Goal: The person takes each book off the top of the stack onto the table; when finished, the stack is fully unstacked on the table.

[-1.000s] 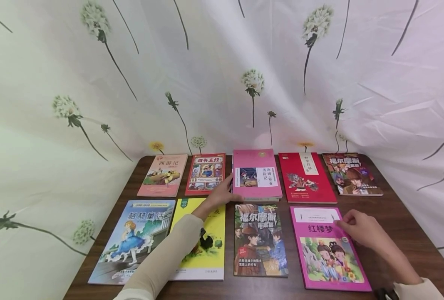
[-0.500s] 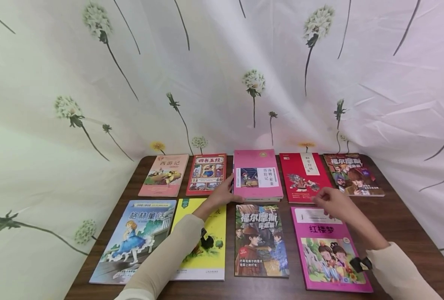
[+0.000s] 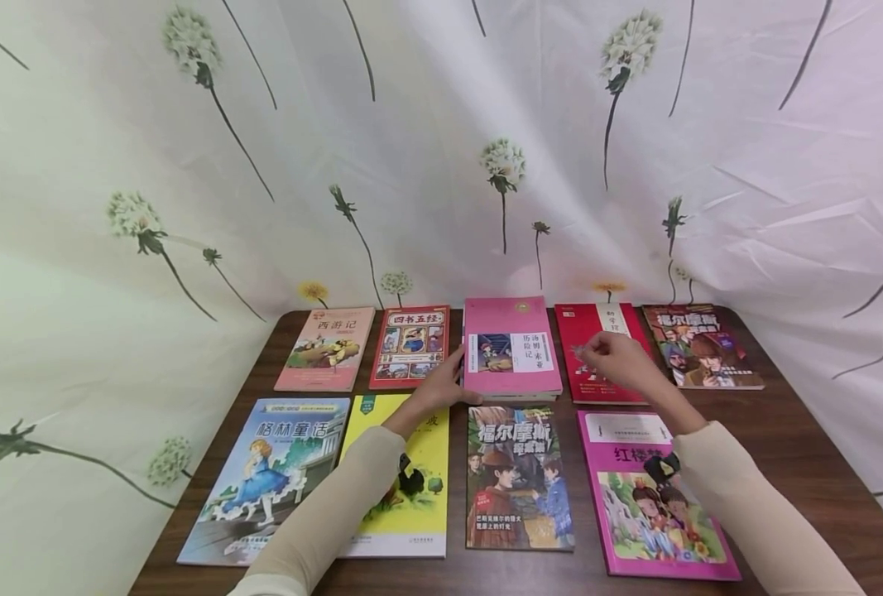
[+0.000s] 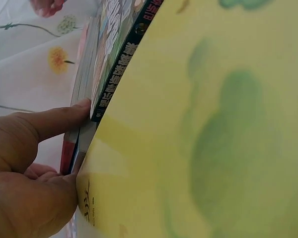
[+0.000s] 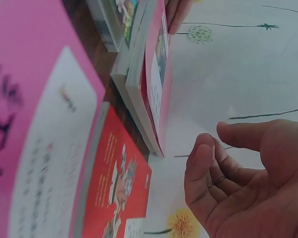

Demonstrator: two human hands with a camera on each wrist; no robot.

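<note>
A pink-topped stack of books (image 3: 511, 352) lies in the middle of the back row. My left hand (image 3: 441, 385) rests at its near left corner, the thumb along the near edge and fingers along the left side; the stack's page edges (image 4: 87, 69) show beyond the thumb in the left wrist view. Over a red book (image 3: 597, 385) just right of the stack hovers my right hand (image 3: 623, 360). In the right wrist view its fingers (image 5: 201, 166) are loosely curled, with a gap to the thumb and nothing held.
Left of the stack lie a comic-panel red book (image 3: 410, 348) and a peach book (image 3: 325, 349); a detective book (image 3: 705, 348) is far right. Blue (image 3: 262, 480), yellow (image 3: 429, 463), dark-covered (image 3: 519, 480) and magenta (image 3: 660, 513) books form the front row. A dandelion-print cloth (image 3: 426, 165) hangs behind.
My right hand has moved up and left, from the top edge of the magenta book to over the red book. My left hand and the books have stayed in place.
</note>
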